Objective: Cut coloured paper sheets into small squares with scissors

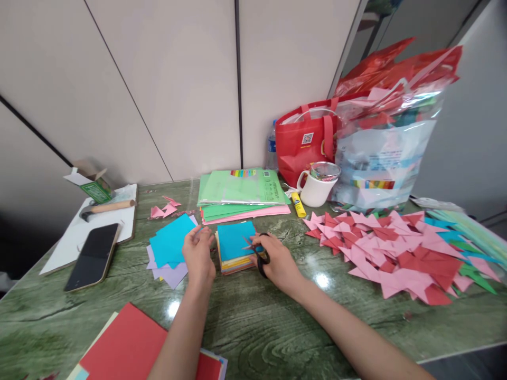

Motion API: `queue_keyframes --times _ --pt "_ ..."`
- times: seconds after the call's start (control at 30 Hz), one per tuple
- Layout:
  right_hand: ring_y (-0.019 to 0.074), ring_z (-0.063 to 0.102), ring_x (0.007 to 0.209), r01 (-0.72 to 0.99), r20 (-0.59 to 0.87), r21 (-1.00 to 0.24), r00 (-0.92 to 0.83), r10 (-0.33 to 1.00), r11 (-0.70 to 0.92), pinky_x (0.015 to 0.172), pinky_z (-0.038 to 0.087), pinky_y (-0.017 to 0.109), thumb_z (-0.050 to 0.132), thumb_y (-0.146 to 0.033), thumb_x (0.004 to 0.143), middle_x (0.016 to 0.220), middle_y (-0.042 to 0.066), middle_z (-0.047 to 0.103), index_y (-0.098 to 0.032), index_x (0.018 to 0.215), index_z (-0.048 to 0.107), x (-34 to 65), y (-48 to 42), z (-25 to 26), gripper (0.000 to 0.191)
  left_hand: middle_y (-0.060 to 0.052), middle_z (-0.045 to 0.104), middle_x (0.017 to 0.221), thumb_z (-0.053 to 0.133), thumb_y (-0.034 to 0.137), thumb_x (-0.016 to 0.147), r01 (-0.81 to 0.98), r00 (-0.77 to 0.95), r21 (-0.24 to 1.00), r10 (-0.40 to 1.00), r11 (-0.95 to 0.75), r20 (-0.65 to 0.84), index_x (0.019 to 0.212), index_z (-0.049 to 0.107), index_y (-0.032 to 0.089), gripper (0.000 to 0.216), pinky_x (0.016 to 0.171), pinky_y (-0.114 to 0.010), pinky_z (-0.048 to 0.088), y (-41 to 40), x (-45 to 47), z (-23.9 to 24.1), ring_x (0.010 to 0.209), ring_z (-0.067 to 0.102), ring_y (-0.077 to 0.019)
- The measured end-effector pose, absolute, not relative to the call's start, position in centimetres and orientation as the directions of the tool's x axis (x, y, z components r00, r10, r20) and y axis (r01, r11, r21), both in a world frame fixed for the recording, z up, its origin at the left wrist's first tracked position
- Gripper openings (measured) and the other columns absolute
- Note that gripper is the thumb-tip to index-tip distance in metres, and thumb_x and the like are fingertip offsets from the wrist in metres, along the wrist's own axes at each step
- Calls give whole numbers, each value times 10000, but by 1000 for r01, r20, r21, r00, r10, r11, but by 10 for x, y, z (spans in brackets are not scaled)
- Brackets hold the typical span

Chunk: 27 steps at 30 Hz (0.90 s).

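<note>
My right hand (277, 258) grips a pair of small scissors (262, 258) with dark handles. Their blades reach over the right edge of a neat stack of square paper (236, 240), blue on top with yellow and orange sheets below. Beside that stack's left edge is my left hand (199, 250), its fingers loosely bent and apart, with nothing visible in them. Close to its left lies a loose pile of blue squares (170, 240), with lilac sheets (174, 273) sticking out underneath.
Folded pink and red paper pieces (380, 243) heap at right. Behind are green paper packs (245, 187), a glue stick (298, 205), a white mug (316, 191), a red bag (297, 140) and a plastic bag (380, 158). Left are a phone (94, 257) and hammer (106, 209); red sheets (124, 343) lie in front.
</note>
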State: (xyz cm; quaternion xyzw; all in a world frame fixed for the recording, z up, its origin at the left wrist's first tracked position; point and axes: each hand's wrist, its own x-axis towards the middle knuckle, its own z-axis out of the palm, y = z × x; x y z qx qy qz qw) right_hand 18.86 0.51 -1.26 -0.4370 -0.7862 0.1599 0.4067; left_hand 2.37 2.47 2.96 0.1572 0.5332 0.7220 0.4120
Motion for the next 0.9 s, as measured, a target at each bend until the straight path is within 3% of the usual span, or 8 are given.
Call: queue_keyframes --times 0.1,0.23,0.47,0.67,0.9 --pt "223 589 831 588 452 -636 -242 859 500 708 463 321 585 -135 707 894 58 644 -207 930 552 189 5 -12 237 -54 604 797 582 78 659 -430 -576 900 789 -70 -214 854 504 139 219 808 -377 469 24 24 29 724 631 -148" --pt "215 606 756 611 431 -640 -215 876 465 635 459 287 580 -160 716 834 47 658 -201 892 558 189 5 -9 182 -62 599 807 564 64 671 -456 -556 886 804 -83 -211 860 486 142 219 781 -403 483 24 23 31 726 639 -169" --pt "193 632 729 521 454 -735 -97 886 434 664 467 279 535 -175 755 800 39 673 -203 876 541 190 5 -10 125 -55 604 775 609 140 648 -419 -536 893 838 -162 -100 827 535 119 195 771 -369 479 24 24 30 739 625 -159" --pt "188 615 765 439 537 -765 30 843 471 701 461 294 522 -153 741 821 41 657 -196 866 555 192 5 -7 136 -26 595 720 668 297 611 -192 -494 975 869 -115 5 779 583 118 259 649 -281 474 23 24 26 646 581 -119" --pt "162 593 711 387 558 -790 133 819 476 675 448 278 507 -116 734 787 22 638 -198 861 572 191 1 1 165 -19 597 702 672 301 607 -159 -480 978 876 -135 43 774 584 120 262 648 -284 472 21 27 26 649 579 -124"
